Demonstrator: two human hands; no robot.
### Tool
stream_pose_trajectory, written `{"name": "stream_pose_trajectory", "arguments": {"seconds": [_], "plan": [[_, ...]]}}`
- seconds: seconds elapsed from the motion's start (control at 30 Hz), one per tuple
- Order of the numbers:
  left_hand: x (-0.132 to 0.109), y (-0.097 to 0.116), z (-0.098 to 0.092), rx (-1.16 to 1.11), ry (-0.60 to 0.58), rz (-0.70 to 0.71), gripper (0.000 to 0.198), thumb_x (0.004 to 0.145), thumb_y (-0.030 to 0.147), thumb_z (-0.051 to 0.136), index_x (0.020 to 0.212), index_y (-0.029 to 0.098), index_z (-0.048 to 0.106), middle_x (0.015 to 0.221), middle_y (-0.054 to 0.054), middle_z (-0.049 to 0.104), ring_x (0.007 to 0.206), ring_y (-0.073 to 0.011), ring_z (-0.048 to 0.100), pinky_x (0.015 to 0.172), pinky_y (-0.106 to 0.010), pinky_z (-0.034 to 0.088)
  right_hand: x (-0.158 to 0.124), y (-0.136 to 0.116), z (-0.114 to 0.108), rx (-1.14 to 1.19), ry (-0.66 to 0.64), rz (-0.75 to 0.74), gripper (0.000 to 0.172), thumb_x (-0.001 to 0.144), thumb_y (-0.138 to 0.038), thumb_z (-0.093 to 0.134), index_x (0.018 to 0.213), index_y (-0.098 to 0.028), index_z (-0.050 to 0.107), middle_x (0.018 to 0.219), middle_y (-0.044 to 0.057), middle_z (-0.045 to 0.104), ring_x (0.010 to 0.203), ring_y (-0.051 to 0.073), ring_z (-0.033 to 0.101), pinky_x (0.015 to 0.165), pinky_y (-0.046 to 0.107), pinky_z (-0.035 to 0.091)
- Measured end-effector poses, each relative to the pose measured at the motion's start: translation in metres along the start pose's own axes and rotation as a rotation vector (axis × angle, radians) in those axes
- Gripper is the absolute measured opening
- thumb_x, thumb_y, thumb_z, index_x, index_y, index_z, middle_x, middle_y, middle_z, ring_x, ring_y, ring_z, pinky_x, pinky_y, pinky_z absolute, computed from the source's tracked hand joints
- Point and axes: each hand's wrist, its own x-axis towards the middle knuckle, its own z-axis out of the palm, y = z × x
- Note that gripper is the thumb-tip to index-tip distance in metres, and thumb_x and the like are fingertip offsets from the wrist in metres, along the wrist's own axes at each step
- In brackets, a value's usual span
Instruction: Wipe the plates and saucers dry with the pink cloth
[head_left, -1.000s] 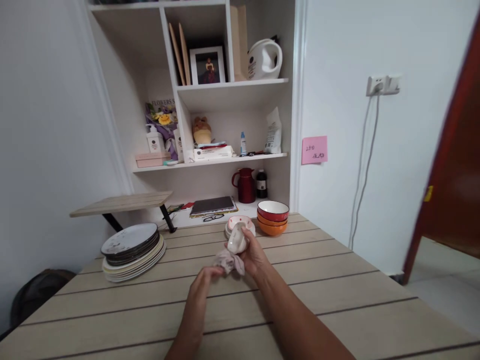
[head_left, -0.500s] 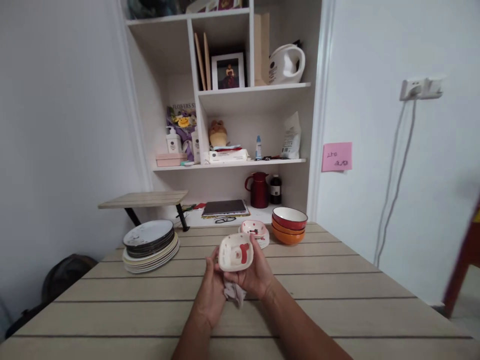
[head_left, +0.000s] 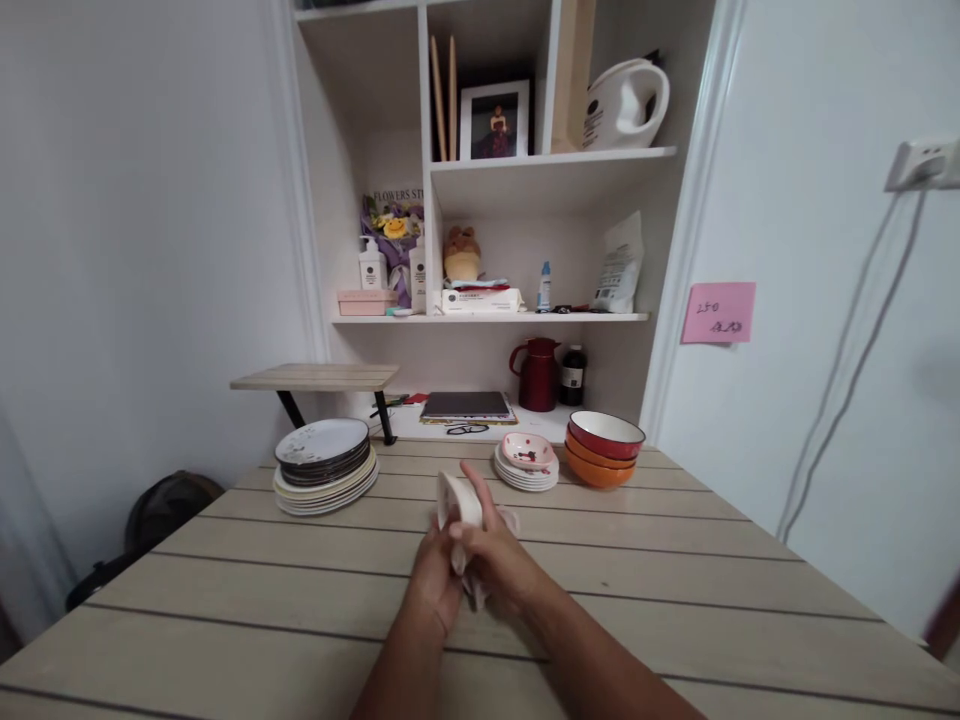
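White bowl (head_left: 468, 502), tilted: right hand (head_left: 496, 550) slants inward, index finger extended, thumb closed on the bowl; left hand (head_left: 435, 580) upright below, finger closure unclear; cloth (head_left: 474, 592) beneath the fingers.

Free passage over tabletop (head_left: 352, 565) between plate stack (head_left: 326, 468) and hands (head_left: 433, 582), with small plates (head_left: 526, 481) and bowls (head_left: 602, 455) as obstacles ahead-right.

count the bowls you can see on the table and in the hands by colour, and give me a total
White bowl: 1
Pink bowl: 1
Red bowl: 1
Orange bowls: 2
Total: 5
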Motion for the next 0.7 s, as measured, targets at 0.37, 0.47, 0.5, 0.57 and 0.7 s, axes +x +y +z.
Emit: {"name": "stream_pose_trajectory", "arguments": {"seconds": [0.37, 0.47, 0.5, 0.57, 0.7], "plan": [[0.002, 0.003, 0.000, 0.236, 0.121, 0.271, 0.083, 0.058, 0.034, 0.084, 0.132, 0.028, 0.049, 0.120, -0.011, 0.066, 0.103, -0.0244, 0.066, 0.081, -0.030, 0.054, 0.009, -0.007, -0.029, 0.083, -0.124, 0.101, 0.084, 0.073, -0.039, 0.071, 0.145, -0.037, 0.028, 0.119, 0.005, 0.064, 0.090, 0.021, 0.067, 0.075, 0.036, 0.056], [0.004, 0.002, 0.000, 0.374, 0.132, 0.308, 0.073, 0.057, 0.031, 0.084, 0.124, 0.025, 0.057, 0.117, -0.010, 0.067, 0.094, -0.0217, 0.067, 0.069, -0.025, 0.054, 0.013, -0.017, -0.047, 0.160, -0.123, 0.191, 0.070, 0.081, -0.046, 0.062, 0.143, -0.035, 0.031, 0.121, 0.008, 0.063, 0.092, 0.025, 0.068, 0.070, 0.041, 0.058], [0.004, 0.001, 0.001, 0.413, 0.112, 0.291, 0.066, 0.056, 0.030, 0.084, 0.118, 0.022, 0.062, 0.110, -0.009, 0.069, 0.088, -0.0215, 0.068, 0.064, -0.024, 0.054, 0.013, -0.020, -0.052, 0.173, -0.134, 0.217, 0.068, 0.082, -0.048, 0.060, 0.143, -0.035, 0.032, 0.121, 0.008, 0.063, 0.091, 0.026, 0.068, 0.068, 0.042, 0.059], [0.003, 0.000, 0.002, 0.457, 0.083, 0.255, 0.055, 0.054, 0.028, 0.085, 0.105, 0.017, 0.068, 0.092, -0.008, 0.073, 0.078, -0.0210, 0.068, 0.057, -0.023, 0.052, 0.013, -0.024, -0.058, 0.184, -0.166, 0.261, 0.063, 0.085, -0.050, 0.056, 0.141, -0.035, 0.032, 0.119, 0.008, 0.065, 0.088, 0.027, 0.069, 0.063, 0.044, 0.059], [0.002, 0.000, 0.002, 0.460, 0.113, 0.275, 0.044, 0.051, 0.024, 0.084, 0.092, 0.015, 0.071, 0.074, -0.004, 0.072, 0.070, -0.0200, 0.066, 0.058, -0.024, 0.051, 0.012, -0.027, -0.055, 0.174, -0.197, 0.331, 0.052, 0.089, -0.054, 0.049, 0.132, -0.026, 0.044, 0.107, 0.009, 0.069, 0.081, 0.025, 0.070, 0.063, 0.043, 0.059]]}}
